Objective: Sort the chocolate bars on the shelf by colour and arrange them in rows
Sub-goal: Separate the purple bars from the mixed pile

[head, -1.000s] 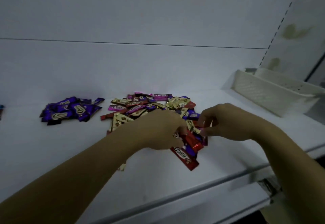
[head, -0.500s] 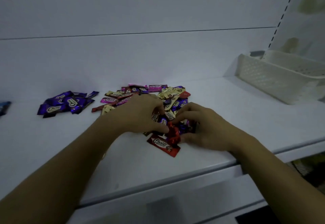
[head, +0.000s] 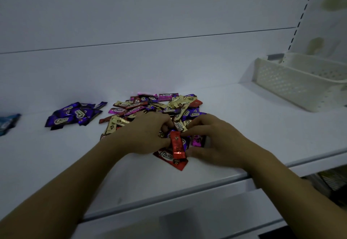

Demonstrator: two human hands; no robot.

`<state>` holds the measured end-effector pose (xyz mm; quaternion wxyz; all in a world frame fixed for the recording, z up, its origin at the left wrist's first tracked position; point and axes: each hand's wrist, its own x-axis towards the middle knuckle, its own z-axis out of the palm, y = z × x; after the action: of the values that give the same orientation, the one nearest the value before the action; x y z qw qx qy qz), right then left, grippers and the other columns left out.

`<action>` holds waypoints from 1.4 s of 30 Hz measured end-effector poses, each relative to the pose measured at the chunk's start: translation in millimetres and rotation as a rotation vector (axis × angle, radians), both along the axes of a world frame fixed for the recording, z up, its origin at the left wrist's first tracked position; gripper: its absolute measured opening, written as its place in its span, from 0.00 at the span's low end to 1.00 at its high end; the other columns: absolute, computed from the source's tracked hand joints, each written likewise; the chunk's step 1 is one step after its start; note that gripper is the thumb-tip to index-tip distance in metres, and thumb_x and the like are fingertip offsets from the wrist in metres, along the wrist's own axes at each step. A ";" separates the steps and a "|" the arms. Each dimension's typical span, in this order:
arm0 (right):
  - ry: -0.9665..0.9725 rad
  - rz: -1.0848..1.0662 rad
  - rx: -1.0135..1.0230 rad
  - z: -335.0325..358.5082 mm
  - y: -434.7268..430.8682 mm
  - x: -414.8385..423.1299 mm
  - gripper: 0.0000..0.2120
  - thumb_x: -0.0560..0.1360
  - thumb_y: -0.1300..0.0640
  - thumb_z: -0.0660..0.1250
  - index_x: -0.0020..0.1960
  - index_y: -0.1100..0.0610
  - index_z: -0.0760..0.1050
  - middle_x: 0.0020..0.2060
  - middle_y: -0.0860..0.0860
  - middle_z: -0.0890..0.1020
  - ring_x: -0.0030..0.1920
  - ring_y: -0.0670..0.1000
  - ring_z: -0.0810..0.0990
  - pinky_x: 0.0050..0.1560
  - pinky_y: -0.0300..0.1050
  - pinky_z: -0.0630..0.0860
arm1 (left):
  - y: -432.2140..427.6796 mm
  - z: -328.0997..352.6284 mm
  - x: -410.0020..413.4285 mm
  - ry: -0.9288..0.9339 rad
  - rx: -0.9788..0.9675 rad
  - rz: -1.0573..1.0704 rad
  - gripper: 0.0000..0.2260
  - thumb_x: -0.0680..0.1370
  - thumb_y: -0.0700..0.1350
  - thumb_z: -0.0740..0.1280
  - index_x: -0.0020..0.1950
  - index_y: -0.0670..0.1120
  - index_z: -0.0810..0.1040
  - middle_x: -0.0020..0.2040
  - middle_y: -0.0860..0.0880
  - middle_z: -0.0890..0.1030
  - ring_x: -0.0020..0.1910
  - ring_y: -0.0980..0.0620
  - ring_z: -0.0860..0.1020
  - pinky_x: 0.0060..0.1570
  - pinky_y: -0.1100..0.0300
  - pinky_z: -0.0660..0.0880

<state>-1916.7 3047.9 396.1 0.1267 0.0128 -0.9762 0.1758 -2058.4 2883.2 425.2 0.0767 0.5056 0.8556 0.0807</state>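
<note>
Both forearms show bare right up to where they leave view, and the left hand (head: 148,135) and right hand (head: 216,143) are likewise uncovered, fingers slim

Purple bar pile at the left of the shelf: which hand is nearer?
Left. The left hand rests on the mixed pile just right of the purple pile; the right hand lies farther right, pinching a red bar.

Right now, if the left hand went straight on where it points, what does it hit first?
Probably the gold bar at its fingertips, on the near edge of the mixed pile. The left hand points forward and right into it. Depth is unclear; the red bar sits beside that line.
</note>
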 end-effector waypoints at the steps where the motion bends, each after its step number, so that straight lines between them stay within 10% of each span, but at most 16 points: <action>1: -0.015 0.007 0.008 -0.8 0.1 -0.6 0.24 0.71 0.36 0.68 0.64 0.41 0.75 0.60 0.42 0.72 0.60 0.41 0.69 0.57 0.40 0.71 | 0.5 -0.5 0.2 -0.052 0.009 0.011 0.19 0.75 0.53 0.70 0.64 0.54 0.72 0.52 0.57 0.75 0.51 0.58 0.74 0.55 0.59 0.70; 7: 0.044 0.023 -0.010 -2.9 0.9 -2.3 0.16 0.69 0.37 0.70 0.51 0.45 0.76 0.55 0.41 0.73 0.56 0.44 0.72 0.54 0.46 0.74 | 10.9 5.4 -0.9 -0.331 0.050 0.125 0.19 0.74 0.44 0.72 0.61 0.51 0.69 0.45 0.52 0.78 0.37 0.58 0.76 0.35 0.65 0.71; 16: 0.013 0.055 0.057 2.9 -5.0 -0.3 0.20 0.73 0.40 0.68 0.63 0.45 0.77 0.57 0.44 0.74 0.56 0.45 0.72 0.54 0.43 0.73 | 17.9 13.0 9.7 -0.150 -0.066 0.165 0.13 0.77 0.49 0.68 0.58 0.45 0.76 0.49 0.51 0.78 0.48 0.54 0.77 0.47 0.63 0.74; 30: 0.078 -0.142 0.112 7.8 -18.3 7.6 0.11 0.70 0.43 0.72 0.46 0.49 0.79 0.43 0.43 0.76 0.41 0.41 0.68 0.40 0.38 0.67 | 6.1 16.9 3.0 -0.133 0.385 0.005 0.07 0.75 0.42 0.70 0.48 0.50 0.74 0.42 0.57 0.75 0.42 0.57 0.76 0.44 0.61 0.75; 42: -0.165 -0.360 -0.078 23.3 -56.6 3.1 0.23 0.72 0.46 0.72 0.65 0.44 0.69 0.50 0.42 0.76 0.47 0.44 0.76 0.48 0.38 0.73 | -38.4 2.9 -15.5 -0.285 0.442 -0.203 0.08 0.74 0.42 0.71 0.45 0.52 0.74 0.41 0.53 0.79 0.39 0.59 0.77 0.42 0.62 0.77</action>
<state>-1913.7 2991.3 419.4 0.0759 -0.1813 -0.9622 0.1885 -2074.0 2844.8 428.0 0.0919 0.5765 0.7429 0.3275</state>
